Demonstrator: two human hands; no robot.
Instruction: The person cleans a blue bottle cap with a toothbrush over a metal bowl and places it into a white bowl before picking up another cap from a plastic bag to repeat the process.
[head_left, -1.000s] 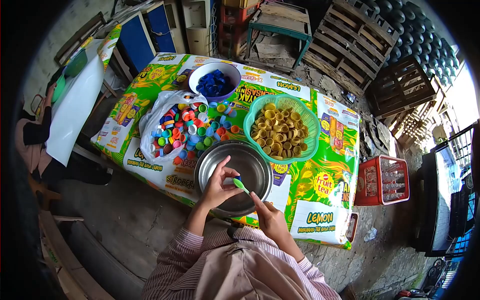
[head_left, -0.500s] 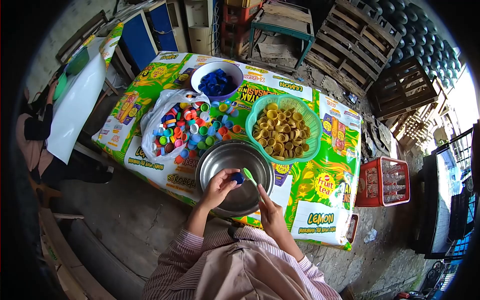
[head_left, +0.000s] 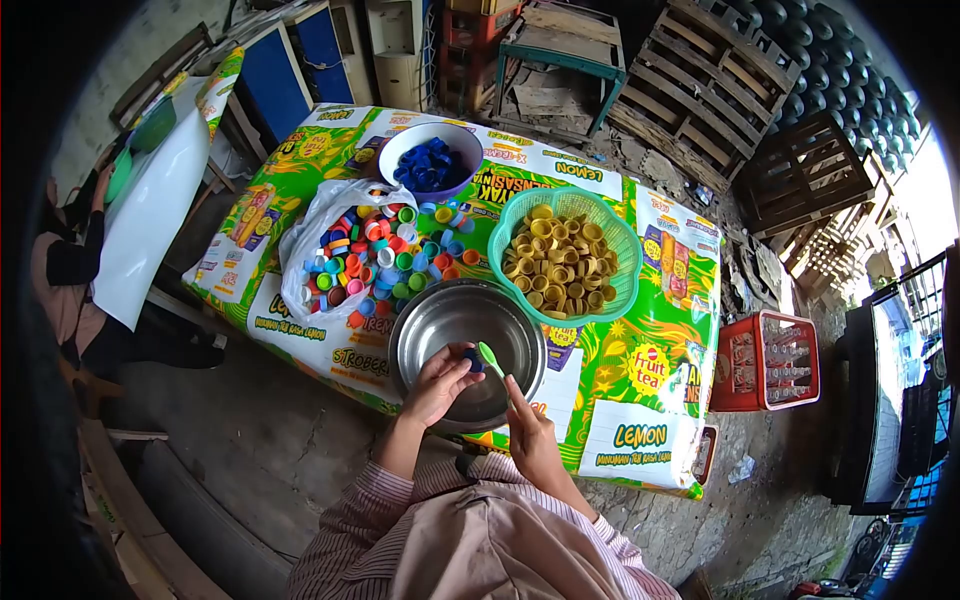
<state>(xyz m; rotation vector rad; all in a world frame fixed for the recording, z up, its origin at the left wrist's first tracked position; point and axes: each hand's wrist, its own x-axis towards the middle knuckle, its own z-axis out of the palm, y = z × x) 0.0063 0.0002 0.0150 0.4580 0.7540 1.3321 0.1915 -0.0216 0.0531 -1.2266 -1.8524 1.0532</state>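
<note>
Over a wide metal bowl, my left hand pinches a dark blue bottle cap. My right hand grips a slim light-green tool with a rounded end, its index finger stretched along it. That end is close beside the cap; I cannot tell what kind of tool it is. Loose caps in many colours spill from a white plastic bag behind the bowl. Yellow-tan caps fill a turquoise basket, and blue caps lie in a white-and-purple bowl.
The table has a printed green-and-white cover. A red crate of bottles stands on the floor to the right. Wooden pallets lean at the back. At far left a person sits near a white sheet-covered surface.
My left hand has turned the blue cap, so less of it shows. The tool and my right hand have shifted slightly left and down.
</note>
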